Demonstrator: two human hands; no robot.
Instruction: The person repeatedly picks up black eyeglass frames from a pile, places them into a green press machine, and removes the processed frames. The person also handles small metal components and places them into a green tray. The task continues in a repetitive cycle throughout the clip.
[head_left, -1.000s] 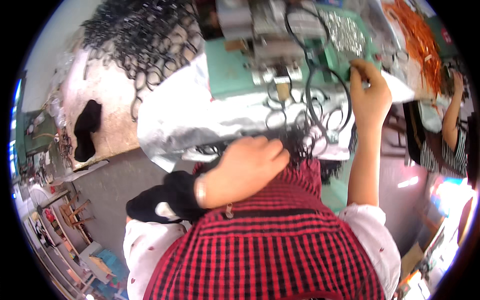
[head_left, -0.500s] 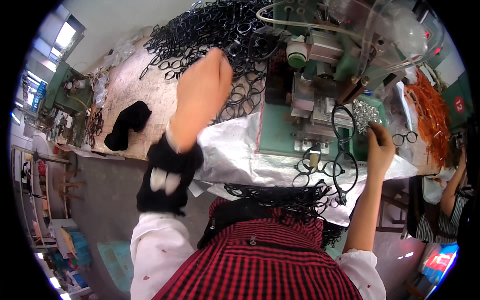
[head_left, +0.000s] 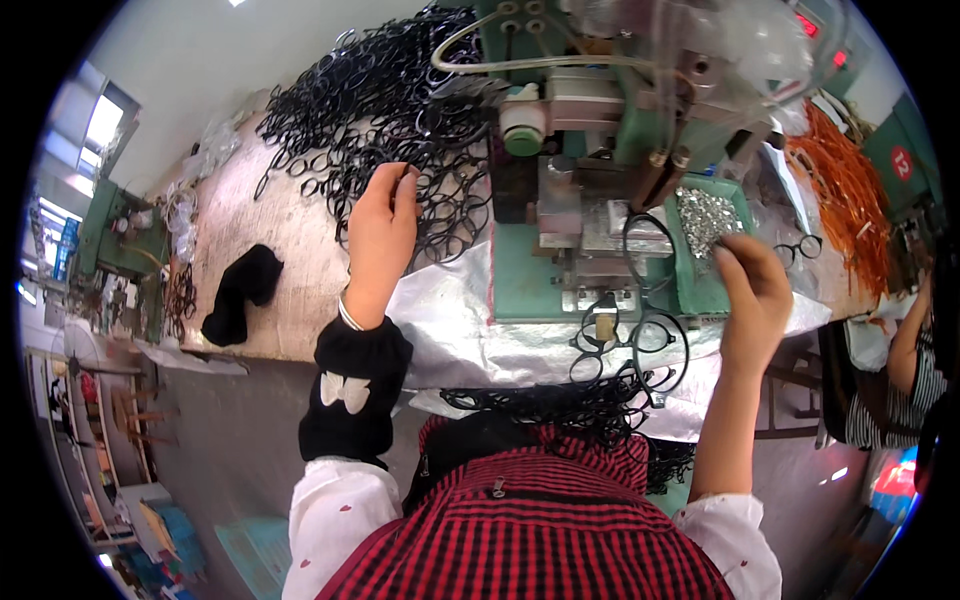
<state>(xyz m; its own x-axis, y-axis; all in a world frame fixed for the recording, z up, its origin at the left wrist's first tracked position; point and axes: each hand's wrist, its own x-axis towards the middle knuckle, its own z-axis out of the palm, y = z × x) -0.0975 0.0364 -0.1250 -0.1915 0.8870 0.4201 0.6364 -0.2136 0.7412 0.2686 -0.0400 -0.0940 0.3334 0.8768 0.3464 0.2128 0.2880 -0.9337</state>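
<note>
My left hand is over the near edge of a heap of black eyeglass frames, its fingers curled and the thumb against the forefinger. What they hold, if anything, is too small to make out. My right hand is closed in a pinch at the side of a green tray of small silvery metal pieces; whatever sits between its fingertips is hidden. Left of it, a black eyeglass frame hangs upright on the front of the green bench machine, touched by neither hand.
A black cloth sleeve lies on the table at left. More frames gather at my lap over a silver sheet. Right of the tray are a round pair of glasses and orange strands. Another person's arm shows at far right.
My left hand has drawn back a little toward me from farther over the heap. My right hand stays by the tray. The whole view has shifted slightly.
</note>
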